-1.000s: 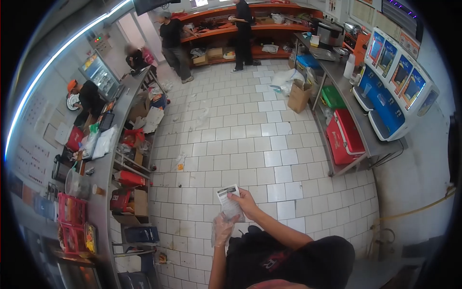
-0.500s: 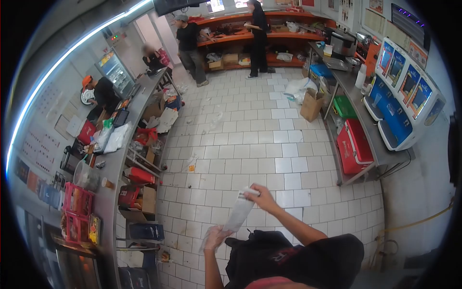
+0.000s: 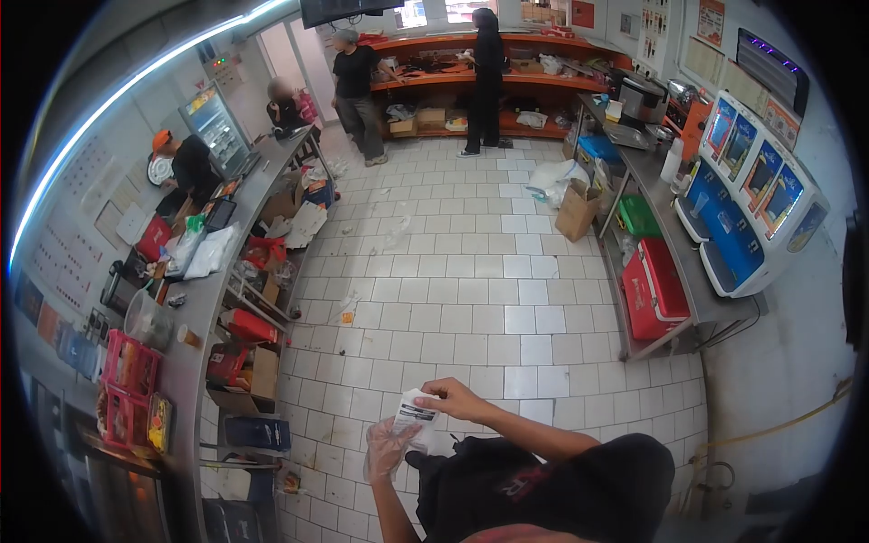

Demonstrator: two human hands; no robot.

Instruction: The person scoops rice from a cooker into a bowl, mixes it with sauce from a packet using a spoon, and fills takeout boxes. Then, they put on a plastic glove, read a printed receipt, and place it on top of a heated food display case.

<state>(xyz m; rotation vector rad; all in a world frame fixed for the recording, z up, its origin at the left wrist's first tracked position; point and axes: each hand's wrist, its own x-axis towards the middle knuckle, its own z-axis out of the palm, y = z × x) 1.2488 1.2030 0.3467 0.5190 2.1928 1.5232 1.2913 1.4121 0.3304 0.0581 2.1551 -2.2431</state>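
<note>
A white, translucent plastic packet with dark print hangs between my hands, low in the middle of the view. My right hand is bare and pinches its upper edge. Clear, thin plastic covers my left hand like a disposable glove. That hand grips the packet's lower left side, its fingers partly hidden by the packet. Both hands are in front of my black clothing, above the tiled floor.
A long metal counter with pink baskets runs along the left. A drink dispenser and red cooler are at right. Paper bag and litter lie on the floor. Several people stand farther back.
My right hand has come down and left, closer to my left hand. The packet, stretched long between them before, is now bunched up with its print facing me.
</note>
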